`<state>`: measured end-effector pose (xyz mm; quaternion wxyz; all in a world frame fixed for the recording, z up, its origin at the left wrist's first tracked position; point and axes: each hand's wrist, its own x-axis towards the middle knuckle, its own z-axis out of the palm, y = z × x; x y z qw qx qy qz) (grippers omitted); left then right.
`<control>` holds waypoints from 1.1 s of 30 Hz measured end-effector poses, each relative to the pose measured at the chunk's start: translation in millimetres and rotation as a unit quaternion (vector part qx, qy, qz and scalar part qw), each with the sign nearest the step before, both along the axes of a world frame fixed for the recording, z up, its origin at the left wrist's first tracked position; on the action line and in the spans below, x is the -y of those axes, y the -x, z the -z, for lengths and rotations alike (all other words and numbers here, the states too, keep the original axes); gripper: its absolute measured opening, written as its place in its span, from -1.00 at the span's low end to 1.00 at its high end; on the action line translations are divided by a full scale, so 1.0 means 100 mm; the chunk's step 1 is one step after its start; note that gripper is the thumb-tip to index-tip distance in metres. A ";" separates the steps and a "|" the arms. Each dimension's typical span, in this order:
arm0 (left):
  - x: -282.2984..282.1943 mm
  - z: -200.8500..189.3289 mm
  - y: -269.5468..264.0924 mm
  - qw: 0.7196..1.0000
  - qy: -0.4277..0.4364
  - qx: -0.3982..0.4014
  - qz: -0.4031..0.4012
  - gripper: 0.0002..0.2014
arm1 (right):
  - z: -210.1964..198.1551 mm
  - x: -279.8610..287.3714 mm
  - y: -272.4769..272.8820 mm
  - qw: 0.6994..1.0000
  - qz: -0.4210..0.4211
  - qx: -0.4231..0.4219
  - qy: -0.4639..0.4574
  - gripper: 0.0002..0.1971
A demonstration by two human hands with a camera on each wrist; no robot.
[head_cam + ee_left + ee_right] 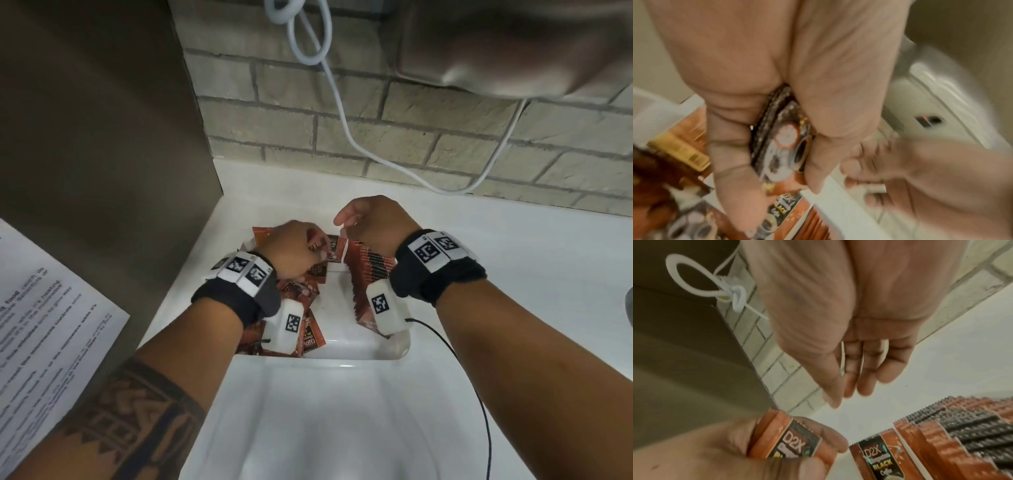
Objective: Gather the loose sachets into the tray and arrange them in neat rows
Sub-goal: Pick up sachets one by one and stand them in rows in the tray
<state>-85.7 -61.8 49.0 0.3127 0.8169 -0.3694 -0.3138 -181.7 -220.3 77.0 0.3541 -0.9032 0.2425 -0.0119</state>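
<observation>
Orange and black coffee sachets fill a white tray (pixel 346 353). On its right side a neat upright row of sachets (pixel 373 263) (pixel 953 431) stands on edge. Loose sachets (pixel 303 291) lie jumbled on its left side. My left hand (pixel 308 245) (pixel 777 146) grips a small stack of sachets (pixel 783 141) (pixel 786 440) over the tray's far left. My right hand (pixel 347 222) (pixel 842 389) hovers just above the far end of the row, fingers straight and together, holding nothing.
A white counter (pixel 513 260) carries the tray, backed by a grey brick wall (pixel 445 147) with a white cable (pixel 342 113) hanging down. A tall brown panel (pixel 102 137) stands to the left, and a printed sheet (pixel 44 325) lies at the near left.
</observation>
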 end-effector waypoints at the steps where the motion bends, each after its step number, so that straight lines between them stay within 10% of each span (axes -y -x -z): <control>1: -0.05 -0.01 0.01 0.995 0.047 -0.083 -0.034 -0.81 | -0.02 -0.03 0.05 0.999 -0.019 -0.002 -0.031 -0.83; 14: -0.15 -0.12 0.23 0.910 0.223 -0.337 -0.096 -0.77 | -0.10 -0.14 0.18 0.975 0.038 0.159 -0.151 -0.87; 22: -0.21 -0.08 0.16 0.910 0.264 -0.315 -0.050 -0.59 | -0.18 -0.14 0.18 0.971 0.062 0.153 -0.170 -0.86; 26: -0.23 -0.09 0.07 0.956 0.207 -0.195 -0.077 -0.69 | -0.19 -0.11 0.11 0.986 0.062 0.125 -0.092 -0.98; 29: -0.25 -0.07 -0.10 0.993 -0.009 0.086 -0.077 -0.75 | -0.17 -0.09 0.04 0.992 0.078 0.093 -0.031 -0.97; 33: -0.24 -0.09 -0.02 0.924 -0.257 0.280 0.034 -0.74 | -0.08 -0.08 -0.06 0.997 0.058 -0.002 0.054 -0.85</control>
